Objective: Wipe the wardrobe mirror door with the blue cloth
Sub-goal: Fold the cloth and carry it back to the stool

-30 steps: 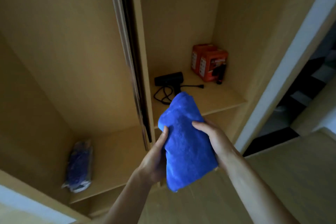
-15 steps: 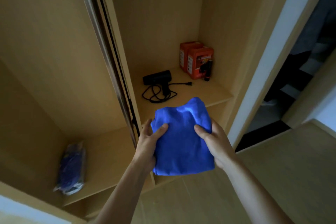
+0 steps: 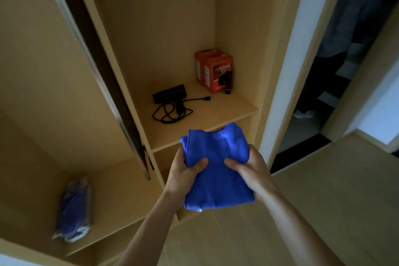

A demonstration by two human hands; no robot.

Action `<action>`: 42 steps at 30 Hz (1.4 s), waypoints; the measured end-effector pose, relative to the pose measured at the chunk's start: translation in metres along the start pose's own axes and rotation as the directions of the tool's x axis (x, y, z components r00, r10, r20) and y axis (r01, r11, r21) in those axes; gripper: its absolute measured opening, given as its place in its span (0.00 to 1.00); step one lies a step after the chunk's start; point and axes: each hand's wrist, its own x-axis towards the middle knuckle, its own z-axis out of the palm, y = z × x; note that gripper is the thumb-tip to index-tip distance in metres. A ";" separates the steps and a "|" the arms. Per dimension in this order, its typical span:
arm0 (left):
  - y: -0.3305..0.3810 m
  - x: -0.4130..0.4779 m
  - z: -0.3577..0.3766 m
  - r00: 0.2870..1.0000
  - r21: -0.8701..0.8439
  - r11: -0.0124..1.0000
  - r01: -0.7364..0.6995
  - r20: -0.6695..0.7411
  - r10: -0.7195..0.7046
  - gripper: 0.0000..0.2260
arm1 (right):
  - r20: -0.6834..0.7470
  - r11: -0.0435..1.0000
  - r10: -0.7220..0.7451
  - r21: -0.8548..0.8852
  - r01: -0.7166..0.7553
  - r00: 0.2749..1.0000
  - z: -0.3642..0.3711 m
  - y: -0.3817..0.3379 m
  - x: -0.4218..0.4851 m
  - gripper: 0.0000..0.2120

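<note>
Both hands hold the cloth. The left hand and the right hand each pinch it, thumbs on top, the other fingers hidden behind it. The cloth is blue, bunched up between the thumbs, and it hangs down below them in front of the wardrobe. Just past the fingers a black dryer lies on a shelf with its cord, and two red boxes stand farther back. Left of the fingers runs a dark door edge — lower left lies a bag.
</note>
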 end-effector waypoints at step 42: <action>-0.080 -0.153 0.203 -0.055 0.330 0.938 -0.103 0.940 -0.337 0.10 | -0.778 0.807 0.589 0.579 0.114 -0.220 -0.023 0.094 -0.350 0.13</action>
